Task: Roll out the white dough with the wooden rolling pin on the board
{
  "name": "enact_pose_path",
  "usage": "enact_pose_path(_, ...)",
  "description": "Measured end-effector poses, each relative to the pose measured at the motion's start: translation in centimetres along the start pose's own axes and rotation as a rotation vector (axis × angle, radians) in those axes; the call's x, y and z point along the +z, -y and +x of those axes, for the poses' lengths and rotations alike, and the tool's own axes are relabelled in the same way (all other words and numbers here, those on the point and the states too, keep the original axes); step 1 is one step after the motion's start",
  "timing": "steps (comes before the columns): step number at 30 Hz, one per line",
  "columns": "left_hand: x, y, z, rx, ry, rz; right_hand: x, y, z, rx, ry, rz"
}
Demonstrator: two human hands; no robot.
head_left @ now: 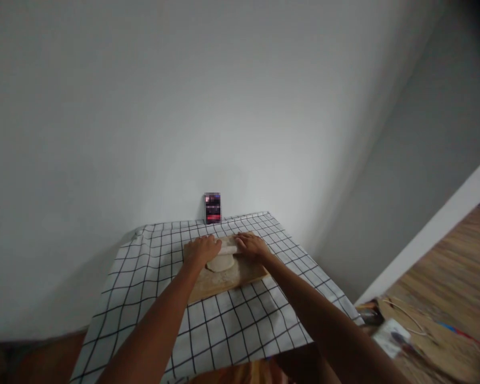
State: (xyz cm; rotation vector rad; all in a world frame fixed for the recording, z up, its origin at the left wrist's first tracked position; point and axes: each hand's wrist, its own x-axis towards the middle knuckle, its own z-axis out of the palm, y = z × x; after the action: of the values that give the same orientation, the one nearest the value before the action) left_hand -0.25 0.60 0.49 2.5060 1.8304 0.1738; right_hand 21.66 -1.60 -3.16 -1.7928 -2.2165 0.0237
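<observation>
A pale rolling pin (229, 249) lies crosswise on a wooden board (228, 281). My left hand (203, 249) is over its left end, fingers curled down onto it. Over the other end rests my right hand (253, 246), also gripping the pin. Both hands hide the pin's ends, so only its middle shows. A flat, rounded piece of pale dough (221, 263) lies on the board just on the near side of the pin, touching or partly under it. The board has light, floury-looking patches.
A white cloth with black grid lines (236, 325) covers the table. A phone-like dark object with a blurred screen (213, 208) leans against the white wall (240, 117). Cables and clutter (408, 330) lie on the floor at right.
</observation>
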Motion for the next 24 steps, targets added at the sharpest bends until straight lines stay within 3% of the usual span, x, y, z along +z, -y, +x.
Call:
enact_pose_path(10, 0.3, -1.7, -3.0, -0.071, -0.185, 0.021, 0.0, -0.1, 0.2, -0.093, -0.006, -0.097)
enact_pose_path(24, 0.7, -1.7, -2.7, -0.094, -0.245, 0.034, -0.1, 0.0, 0.3, -0.106, -0.032, -0.104)
